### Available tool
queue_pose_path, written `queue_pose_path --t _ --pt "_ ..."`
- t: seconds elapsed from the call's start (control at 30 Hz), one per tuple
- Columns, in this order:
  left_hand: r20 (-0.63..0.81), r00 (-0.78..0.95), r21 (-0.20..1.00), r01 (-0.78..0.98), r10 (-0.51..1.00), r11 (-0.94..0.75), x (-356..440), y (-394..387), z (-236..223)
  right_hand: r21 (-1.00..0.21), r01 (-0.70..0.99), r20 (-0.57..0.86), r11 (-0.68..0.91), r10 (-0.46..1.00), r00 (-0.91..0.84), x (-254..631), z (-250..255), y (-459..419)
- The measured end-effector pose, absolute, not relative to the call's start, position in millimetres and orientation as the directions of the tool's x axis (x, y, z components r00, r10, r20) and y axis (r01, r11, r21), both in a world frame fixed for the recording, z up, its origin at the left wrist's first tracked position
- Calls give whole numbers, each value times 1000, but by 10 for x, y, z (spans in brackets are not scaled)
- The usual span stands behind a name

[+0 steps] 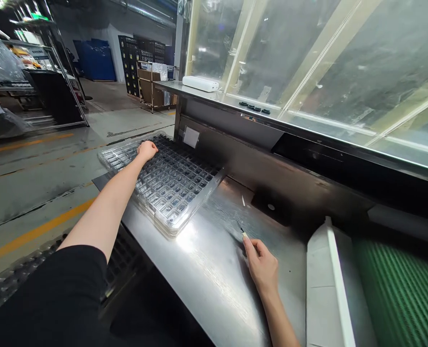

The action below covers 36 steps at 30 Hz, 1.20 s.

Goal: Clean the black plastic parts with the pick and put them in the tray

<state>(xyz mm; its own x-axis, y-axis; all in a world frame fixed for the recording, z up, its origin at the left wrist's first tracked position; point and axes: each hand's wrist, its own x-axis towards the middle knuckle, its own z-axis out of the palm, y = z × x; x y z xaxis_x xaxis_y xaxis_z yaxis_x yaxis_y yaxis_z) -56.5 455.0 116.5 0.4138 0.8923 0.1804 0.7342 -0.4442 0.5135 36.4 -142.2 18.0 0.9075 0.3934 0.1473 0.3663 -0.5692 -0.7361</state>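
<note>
My left hand [147, 151] reaches out over the far part of a clear plastic tray [177, 221] with many small pockets. Its fingers are closed, and whatever may be in them is hidden. Small black parts [195, 161] sit in rows in the tray's pockets, mainly along the far side. Above the steel bench [206, 270], my right hand [262, 265] grips a slim craft knife [244, 234] by its pale handle. The thin dark blade points up and away from me, apart from the tray.
A ledge [228, 99] behind the bench bears a white box-shaped device [200, 84] and several black parts [254, 107]. A white divider [322, 284] stands at right, beside a green ribbed surface [401, 289]. A dark plate [271, 206] lies at the bench's back.
</note>
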Motion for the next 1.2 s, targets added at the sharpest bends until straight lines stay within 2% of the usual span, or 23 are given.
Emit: queue_pose_path --t 0.2,0.37,0.5,0.6,0.67,0.87,1.03,1.2 --pt "182 400 546 718 898 -431 -398 4669 1169 -740 370 151 -562 397 905 342 197 -1427" --pt "195 409 529 721 892 -446 -514 4640 1236 -729 376 141 -573 412 900 368 176 -1435" --pt "243 432 495 715 869 -494 -646 4442 1455 -721 397 165 -568 417 894 422 155 -1380" --pt "324 508 461 652 798 -602 -725 4083 1726 -698 461 221 -548 447 867 343 172 -1318" --pt "391 553 440 590 736 -677 -763 3910 1869 -678 469 219 -566 454 864 281 201 -1269" --pt "646 580 382 317 496 -868 -303 3773 2060 -709 369 217 -601 312 925 397 261 -1232" --pt "780 579 305 -20 238 -952 33 2799 2276 -714 381 208 -588 342 916 366 248 -1272" --pt "824 567 208 -271 19 -940 464 1802 2375 -711 404 218 -575 366 905 378 237 -1274"
